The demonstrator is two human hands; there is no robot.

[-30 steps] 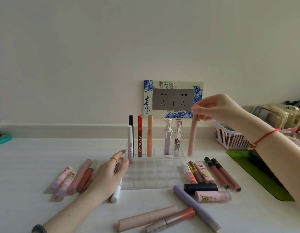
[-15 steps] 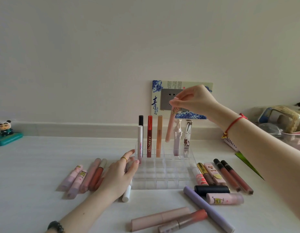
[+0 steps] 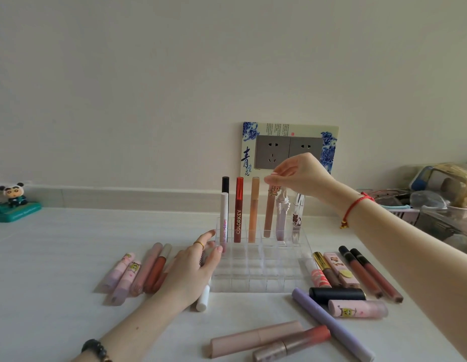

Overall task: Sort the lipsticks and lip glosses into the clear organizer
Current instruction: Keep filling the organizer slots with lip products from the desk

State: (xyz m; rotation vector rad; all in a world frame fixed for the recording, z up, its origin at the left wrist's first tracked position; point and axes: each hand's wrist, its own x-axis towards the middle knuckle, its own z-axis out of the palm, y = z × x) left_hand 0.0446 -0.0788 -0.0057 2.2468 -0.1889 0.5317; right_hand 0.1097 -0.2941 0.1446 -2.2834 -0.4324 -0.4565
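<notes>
Right grip (image 3: pixel 300 173) pinches the cap of the pink tube (image 3: pixel 269 220), upright in the back row of the organizer (image 3: pixel 261 283) beside the orange tube (image 3: pixel 254 212). We judge it nearly seated; next we let go and pick another. Left grip (image 3: pixel 193 270) rests released on loose tubes (image 3: pixel 154 267), hiding some. Whether the pink tube touches bottom is unclear.

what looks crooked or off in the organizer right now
Only the pink tube pinched by the right hand: it leans slightly, top to the right, and seems not fully seated in the back row of the organizer.
</notes>
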